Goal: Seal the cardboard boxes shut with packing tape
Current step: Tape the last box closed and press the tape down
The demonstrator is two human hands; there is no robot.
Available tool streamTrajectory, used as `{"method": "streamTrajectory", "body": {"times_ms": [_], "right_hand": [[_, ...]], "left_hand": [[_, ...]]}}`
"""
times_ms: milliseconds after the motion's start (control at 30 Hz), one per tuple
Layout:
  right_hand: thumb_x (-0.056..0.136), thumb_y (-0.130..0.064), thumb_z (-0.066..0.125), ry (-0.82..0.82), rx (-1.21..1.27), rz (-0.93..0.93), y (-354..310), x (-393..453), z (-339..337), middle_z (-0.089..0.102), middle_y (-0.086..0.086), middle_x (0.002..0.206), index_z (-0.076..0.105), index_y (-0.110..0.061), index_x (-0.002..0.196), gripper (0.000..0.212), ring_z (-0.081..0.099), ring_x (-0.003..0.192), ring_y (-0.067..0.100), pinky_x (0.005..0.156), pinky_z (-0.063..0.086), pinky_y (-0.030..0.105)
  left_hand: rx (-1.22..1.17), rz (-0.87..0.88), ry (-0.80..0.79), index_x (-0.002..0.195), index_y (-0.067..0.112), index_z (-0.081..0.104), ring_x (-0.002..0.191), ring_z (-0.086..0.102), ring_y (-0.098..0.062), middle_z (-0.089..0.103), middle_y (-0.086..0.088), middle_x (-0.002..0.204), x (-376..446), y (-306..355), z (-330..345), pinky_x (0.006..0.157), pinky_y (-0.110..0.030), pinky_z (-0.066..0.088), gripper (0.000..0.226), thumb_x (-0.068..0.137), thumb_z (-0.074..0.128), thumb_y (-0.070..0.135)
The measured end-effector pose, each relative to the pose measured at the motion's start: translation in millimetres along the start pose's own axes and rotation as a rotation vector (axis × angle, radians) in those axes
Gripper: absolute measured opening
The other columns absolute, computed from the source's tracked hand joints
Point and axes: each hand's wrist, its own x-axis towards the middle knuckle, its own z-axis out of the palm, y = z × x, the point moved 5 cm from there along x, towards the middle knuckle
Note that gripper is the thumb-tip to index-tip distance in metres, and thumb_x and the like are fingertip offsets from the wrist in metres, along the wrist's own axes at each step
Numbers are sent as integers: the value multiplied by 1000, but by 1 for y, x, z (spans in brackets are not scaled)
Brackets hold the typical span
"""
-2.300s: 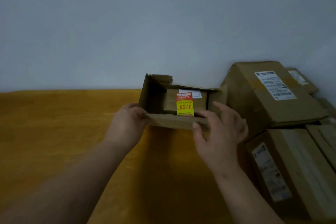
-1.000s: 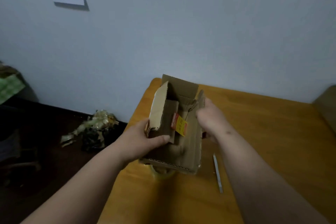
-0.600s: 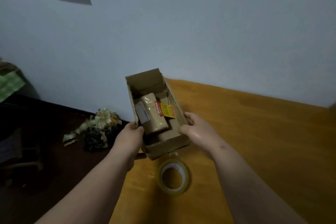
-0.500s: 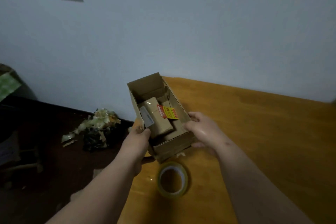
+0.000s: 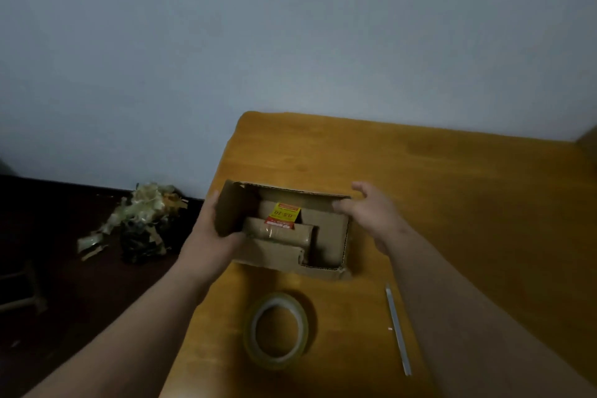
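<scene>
Two hands work an open cardboard box point(image 5: 326, 236) at the near-left corner of a wooden table point(image 5: 452, 191); half a second ago it sat angled lengthwise, now it lies broadside. The left hand point(image 5: 210, 236) grips its left flap, thumb inside. The right hand point(image 5: 368, 210) has let go, fingers relaxed at the far-right edge. Brown parcels and a yellow label point(image 5: 283, 215) show inside. A tape roll point(image 5: 276, 329) lies flat nearer, a thin blade point(image 5: 398, 329) to its right.
</scene>
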Motion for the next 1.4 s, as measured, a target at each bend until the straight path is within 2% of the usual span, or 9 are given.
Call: {"method": "streamTrajectory", "body": {"times_ms": [133,367,433,600,800,1000,1133,1267,1400], "right_hand": [[86,-34,73,-39,167,98,21,-8,8,42,3,148,31,-31,149,77,45,131,28,103,44,49],[97,-19,49,-22,108,123,26,-33,20,60,4,107,51,-31,105,15,62,98,27,89,55,52],[98,-19,46,-14,66,108,29,-39,27,61,2,108,53,-32,105,16,62,98,24,91,54,50],[100,-23,44,-13,-66,60,32,-51,44,39,-1,112,43,-37,131,34,48,94,19,87,48,36],[84,-36,56,-71,-360,62,33,-49,58,39,10,136,31,-28,152,73,49,119,33,99,49,46],[95,-30,58,-48,-182,17,37,-48,43,43,6,145,38,-20,148,58,52,112,17,86,41,28],[95,-26,61,26,-15,8,39,-46,28,50,4,135,46,-17,137,45,47,108,15,84,41,32],[85,-34,73,65,110,-30,41,-42,24,45,2,130,39,-24,124,53,48,115,21,91,49,40],[74,-36,83,23,-47,-155,44,-38,32,27,-6,135,27,-29,134,82,39,127,19,100,47,39]], "left_hand": [[120,18,14,146,45,32,109,58,-28,55,3,121,12,-1,-4,87,-47,54,66,91,66,34],[349,54,-27,152,46,19,105,58,-26,56,-7,138,16,-2,-10,82,-42,54,59,100,46,41],[328,60,-109,153,47,12,99,54,-20,53,-4,140,11,-7,-8,84,-41,52,67,100,50,31],[167,8,-359,151,50,2,131,42,-27,31,5,154,3,-13,5,106,-43,41,94,90,65,16],[351,23,-474,150,32,35,124,40,-19,30,2,151,-3,-12,24,102,-30,36,59,96,58,37],[107,-22,-435,142,35,46,115,47,-11,48,5,139,4,-11,4,87,-26,42,77,73,69,60],[100,40,-314,137,34,45,104,56,-10,53,9,125,16,-17,-5,74,-24,49,79,68,85,39],[226,78,-28,145,26,27,121,49,-26,36,-5,142,28,-20,-7,96,-48,50,100,67,88,34],[515,227,3,152,38,11,146,18,-28,8,3,159,32,-16,2,114,-47,32,105,75,82,40]]}}
